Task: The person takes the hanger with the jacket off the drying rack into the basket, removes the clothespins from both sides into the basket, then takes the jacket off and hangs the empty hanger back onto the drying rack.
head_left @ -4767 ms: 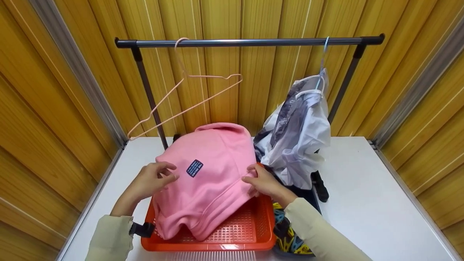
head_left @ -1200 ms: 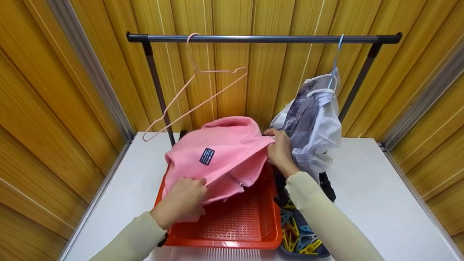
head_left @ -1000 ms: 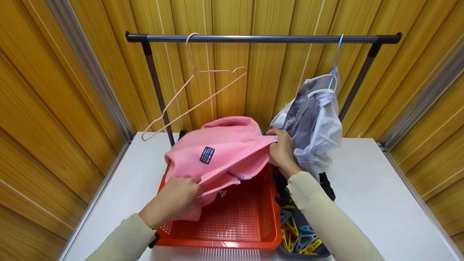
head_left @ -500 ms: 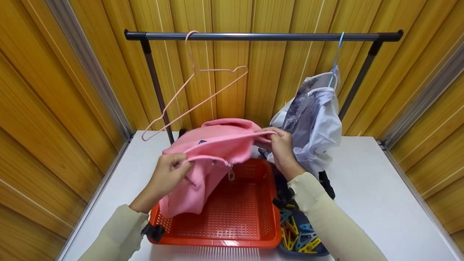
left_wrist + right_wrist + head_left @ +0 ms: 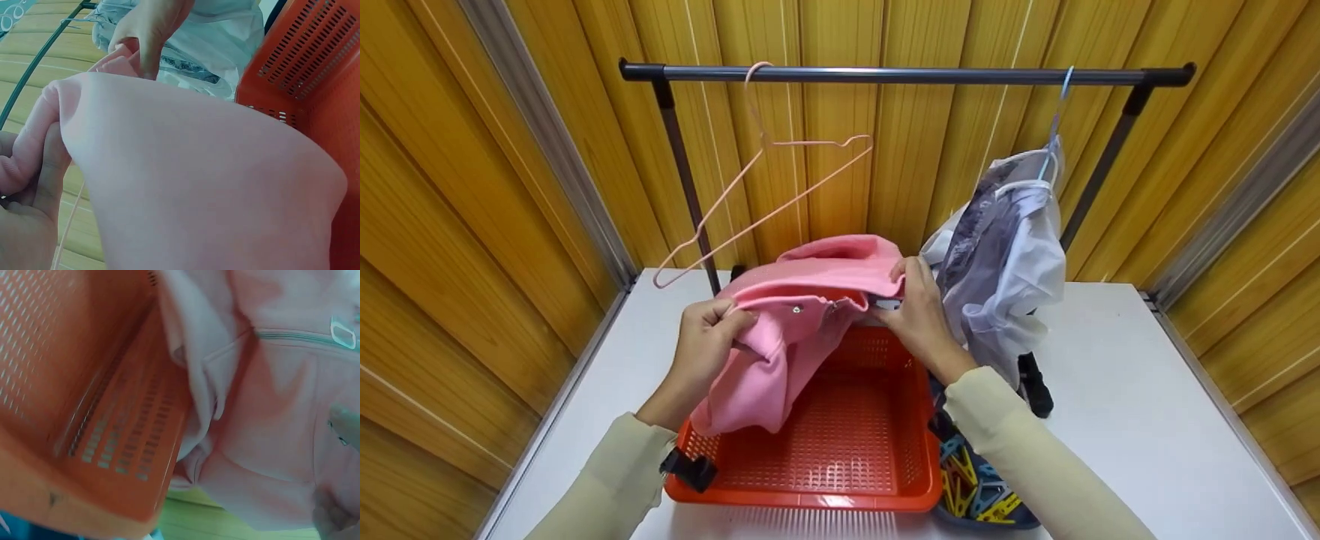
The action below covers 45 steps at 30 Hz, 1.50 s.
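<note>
My left hand (image 5: 701, 341) is pinching the pink garment (image 5: 817, 271) by its edge, thumb and fingers closing on the cloth; the fingertips are disappearing behind a fold, and the left wrist view is cutting the hand off at its border. My right hand (image 5: 919, 315) is gripping the far end of the same edge, fingertips curling over the cloth and the thumb standing a little apart below them, so I cannot tell how tightly it is closing. The garment is stretching between my two sets of fingers, its opening gaping towards me, one part drooping below my left fingers into the red basket (image 5: 810, 501). In the right wrist view, a zip (image 5: 298, 336) with a metal pull (image 5: 342, 333) is showing near my right fingers, which are blurring at the frame's edge. The garment's far side is hiding behind its raised hem.

Below my right fingers, my sleeve (image 5: 1020, 450) is partly covering a dark bin (image 5: 976, 454) of pegs (image 5: 997, 511); I cannot count them. Just beyond those fingers, a white and grey garment (image 5: 1020, 255) is hanging, its folds obscuring its shape. Above my left fingers, a bare pink hanger (image 5: 764, 142) is dangling from the rail (image 5: 885, 75).
</note>
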Available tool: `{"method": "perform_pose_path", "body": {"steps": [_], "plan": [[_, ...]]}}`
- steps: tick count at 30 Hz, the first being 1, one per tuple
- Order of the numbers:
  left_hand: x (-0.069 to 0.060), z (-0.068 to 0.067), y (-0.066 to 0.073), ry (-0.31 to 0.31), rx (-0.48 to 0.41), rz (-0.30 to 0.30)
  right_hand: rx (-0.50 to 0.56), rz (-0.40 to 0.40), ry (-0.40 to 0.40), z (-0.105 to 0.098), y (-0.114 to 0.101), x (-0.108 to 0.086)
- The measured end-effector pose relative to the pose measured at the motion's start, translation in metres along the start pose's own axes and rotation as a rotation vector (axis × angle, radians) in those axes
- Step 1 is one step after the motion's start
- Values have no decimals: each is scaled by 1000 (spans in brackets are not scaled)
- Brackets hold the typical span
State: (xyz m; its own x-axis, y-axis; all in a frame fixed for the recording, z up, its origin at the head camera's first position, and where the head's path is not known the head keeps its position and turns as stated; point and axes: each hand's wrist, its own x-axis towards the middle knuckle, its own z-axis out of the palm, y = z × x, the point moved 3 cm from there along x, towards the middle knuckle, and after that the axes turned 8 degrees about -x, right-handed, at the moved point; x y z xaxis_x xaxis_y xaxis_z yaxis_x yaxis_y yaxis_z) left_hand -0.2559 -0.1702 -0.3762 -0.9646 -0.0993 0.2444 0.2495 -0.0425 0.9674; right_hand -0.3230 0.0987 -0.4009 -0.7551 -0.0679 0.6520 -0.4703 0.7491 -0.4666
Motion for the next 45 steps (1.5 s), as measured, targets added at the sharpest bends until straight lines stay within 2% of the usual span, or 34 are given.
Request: {"method": "perform_pose_path", "body": {"steps": [4, 7, 10, 12, 13, 16, 19, 22, 25, 28, 30, 32, 35, 37, 39, 41, 43, 45], "plan": [[-3, 8, 3, -34, 5, 44, -156, -15, -24, 5, -1, -5], [-5, 16, 5, -68, 40, 104, -267, -8, -74, 7, -4, -9], [-9, 25, 6, -105, 117, 177, -282, 58, -133, 9, -9, -12], [-12, 33, 7, -131, 210, 249, -218, 123, -160, 10, -13, -13], [-14, 37, 8, -148, 266, 290, -153, 164, -181, 10, -15, -13], [-20, 52, 9, -204, 459, 442, 93, 295, -270, 11, -22, -14], [-25, 68, 5, -228, 620, 580, 337, 421, -356, 13, -31, -15], [-29, 80, 0, -206, 733, 678, 445, 464, -403, 14, -39, -15], [-33, 89, -5, -176, 804, 738, 476, 462, -434, 13, -47, -17], [-34, 95, -8, -211, 826, 735, 579, 439, -484, 14, -52, -18], [-35, 98, -10, -271, 813, 691, 677, 437, -491, 14, -53, -19], [-36, 97, -11, -352, 772, 617, 751, 442, -488, 15, -51, -20], [-37, 94, -14, -460, 655, 480, 706, 453, -414, 13, -44, -21], [-36, 90, -17, -489, 555, 415, 637, 455, -369, 12, -41, -23], [-33, 85, -19, -455, 487, 403, 564, 436, -331, 11, -39, -23], [-28, 81, -19, -377, 456, 429, 540, 420, -309, 9, -39, -23], [-23, 76, -20, -279, 487, 464, 547, 408, -292, 8, -40, -23], [-17, 73, -23, -213, 563, 469, 570, 402, -278, 6, -41, -22]]}}
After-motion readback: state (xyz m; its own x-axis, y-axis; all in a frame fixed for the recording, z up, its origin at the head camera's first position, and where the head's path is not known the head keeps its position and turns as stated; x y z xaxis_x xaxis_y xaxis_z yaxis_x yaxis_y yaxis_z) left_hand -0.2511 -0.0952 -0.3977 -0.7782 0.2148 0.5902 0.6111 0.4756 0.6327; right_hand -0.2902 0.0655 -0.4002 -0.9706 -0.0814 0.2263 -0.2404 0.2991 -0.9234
